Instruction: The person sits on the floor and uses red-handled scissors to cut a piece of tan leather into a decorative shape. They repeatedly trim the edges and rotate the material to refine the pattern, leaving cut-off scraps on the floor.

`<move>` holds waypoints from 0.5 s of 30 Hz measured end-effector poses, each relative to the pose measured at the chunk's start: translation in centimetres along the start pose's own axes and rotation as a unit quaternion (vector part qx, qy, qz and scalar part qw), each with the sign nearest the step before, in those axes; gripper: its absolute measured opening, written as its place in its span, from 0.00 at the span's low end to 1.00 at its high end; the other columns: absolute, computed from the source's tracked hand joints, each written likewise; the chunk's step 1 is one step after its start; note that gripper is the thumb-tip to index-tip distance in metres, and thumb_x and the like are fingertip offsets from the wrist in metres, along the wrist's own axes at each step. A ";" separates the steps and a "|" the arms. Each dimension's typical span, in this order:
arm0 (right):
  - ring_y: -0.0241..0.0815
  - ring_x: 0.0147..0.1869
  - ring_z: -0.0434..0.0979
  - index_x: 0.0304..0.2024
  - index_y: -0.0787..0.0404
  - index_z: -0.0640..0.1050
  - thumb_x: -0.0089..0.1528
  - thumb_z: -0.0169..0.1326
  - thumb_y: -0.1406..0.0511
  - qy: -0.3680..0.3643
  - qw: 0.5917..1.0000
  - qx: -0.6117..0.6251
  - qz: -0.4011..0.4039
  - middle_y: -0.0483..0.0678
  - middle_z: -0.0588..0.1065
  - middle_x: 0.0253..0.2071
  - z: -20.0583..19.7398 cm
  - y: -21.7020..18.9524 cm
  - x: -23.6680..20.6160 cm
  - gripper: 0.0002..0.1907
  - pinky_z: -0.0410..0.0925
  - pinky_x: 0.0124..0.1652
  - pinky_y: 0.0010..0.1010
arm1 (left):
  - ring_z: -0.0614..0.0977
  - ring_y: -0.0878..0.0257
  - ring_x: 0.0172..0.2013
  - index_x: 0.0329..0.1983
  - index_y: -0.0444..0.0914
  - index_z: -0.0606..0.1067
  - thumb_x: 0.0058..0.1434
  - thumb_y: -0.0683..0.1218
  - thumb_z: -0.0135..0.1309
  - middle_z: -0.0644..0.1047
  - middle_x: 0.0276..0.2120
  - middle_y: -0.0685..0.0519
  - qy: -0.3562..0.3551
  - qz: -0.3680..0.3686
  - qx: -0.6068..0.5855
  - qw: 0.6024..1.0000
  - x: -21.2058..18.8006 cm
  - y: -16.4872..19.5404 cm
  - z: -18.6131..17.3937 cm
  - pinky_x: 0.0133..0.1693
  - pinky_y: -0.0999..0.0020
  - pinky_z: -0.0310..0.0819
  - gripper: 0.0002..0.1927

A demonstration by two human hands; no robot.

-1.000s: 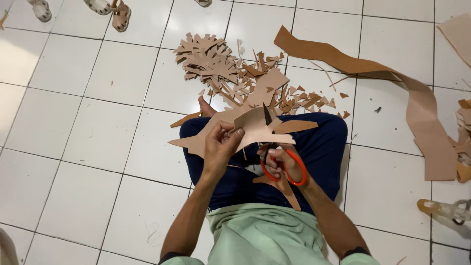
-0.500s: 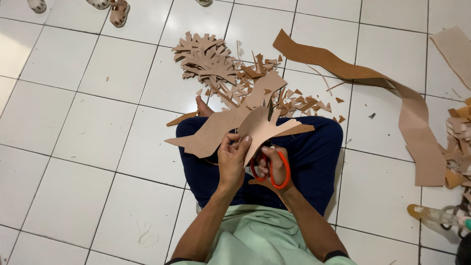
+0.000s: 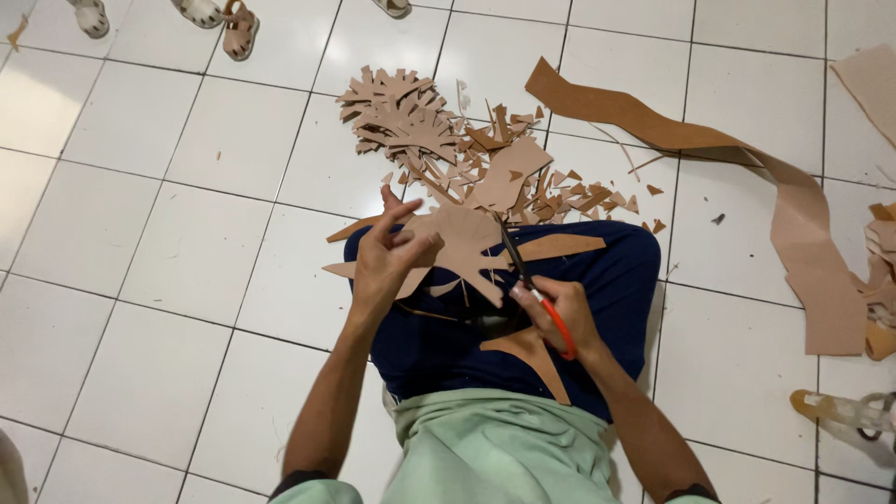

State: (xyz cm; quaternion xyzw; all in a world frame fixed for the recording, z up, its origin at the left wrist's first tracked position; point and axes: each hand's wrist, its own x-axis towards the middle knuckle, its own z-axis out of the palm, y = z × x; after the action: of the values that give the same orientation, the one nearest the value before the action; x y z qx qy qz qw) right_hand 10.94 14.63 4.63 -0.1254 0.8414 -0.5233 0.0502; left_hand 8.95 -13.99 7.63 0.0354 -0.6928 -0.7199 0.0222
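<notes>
Tan leather-like sheet (image 3: 467, 245), jagged with pointed arms, sits at frame centre over the person's lap in dark blue trousers (image 3: 616, 280). Left hand (image 3: 392, 252) is at the sheet's left edge, fingers half curled and loosely spread, thumb and fingertips pinching the edge. Right hand (image 3: 555, 313), just lower right of the sheet, is closed round the orange handles of the scissors (image 3: 527, 280); dark blades run up-left into the sheet, how far apart the blades are cannot be told. A narrow tan offcut (image 3: 532, 355) lies on the lap just below the right hand. Above the sheet, upper centre, a pile of tan scraps (image 3: 439, 140) on the white tiled floor (image 3: 140, 233). Long tan strip (image 3: 747, 168) curves from upper centre to the right edge. Sandals (image 3: 238, 26) at top left, another sandal (image 3: 840, 409) at lower right. Pale green shirt (image 3: 495, 453) at bottom centre.
</notes>
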 end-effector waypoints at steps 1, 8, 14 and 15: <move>0.28 0.15 0.66 0.32 0.65 0.81 0.64 0.57 0.59 -0.002 1.000 0.025 0.019 0.41 0.69 0.13 0.5 0.0 -0.1 0.15 0.59 0.17 0.24 | 0.87 0.59 0.43 0.67 0.34 0.69 0.59 0.49 0.59 0.80 0.47 0.39 0.027 -0.014 -0.027 0.999 0.1 0.1 0.3 0.42 0.69 0.87 0.33; 0.29 0.13 0.62 0.24 0.67 0.75 0.67 0.55 0.60 0.021 0.973 0.202 0.111 0.41 0.66 0.13 4.1 0.5 -0.8 0.20 0.55 0.14 0.24 | 0.83 0.59 0.53 0.64 0.31 0.65 0.65 0.61 0.46 0.72 0.58 0.41 0.093 -0.019 -0.537 0.838 -3.3 -3.7 6.9 0.53 0.67 0.83 0.34; 0.29 0.16 0.66 0.35 0.66 0.80 0.67 0.53 0.57 0.000 0.971 0.211 0.111 0.41 0.69 0.16 5.6 0.5 -1.0 0.17 0.60 0.16 0.22 | 0.74 0.61 0.38 0.52 0.24 0.67 0.77 0.40 0.54 0.72 0.41 0.43 0.087 0.019 -0.249 0.964 -2.7 -6.3 8.3 0.42 0.68 0.74 0.12; 0.29 0.17 0.66 0.38 0.66 0.80 0.67 0.53 0.56 -0.002 0.964 0.238 0.115 0.40 0.69 0.17 5.6 0.5 -0.9 0.18 0.61 0.17 0.22 | 0.79 0.62 0.40 0.53 0.27 0.68 0.74 0.40 0.51 0.75 0.43 0.44 0.077 0.030 -0.288 0.954 -2.5 -6.0 8.1 0.45 0.68 0.80 0.11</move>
State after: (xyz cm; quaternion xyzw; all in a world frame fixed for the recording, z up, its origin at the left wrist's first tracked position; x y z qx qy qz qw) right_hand 12.90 10.18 1.64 -0.0136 0.7013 -0.6988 0.1402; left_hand 10.89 -5.44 1.99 0.0619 -0.4531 -0.8829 0.1063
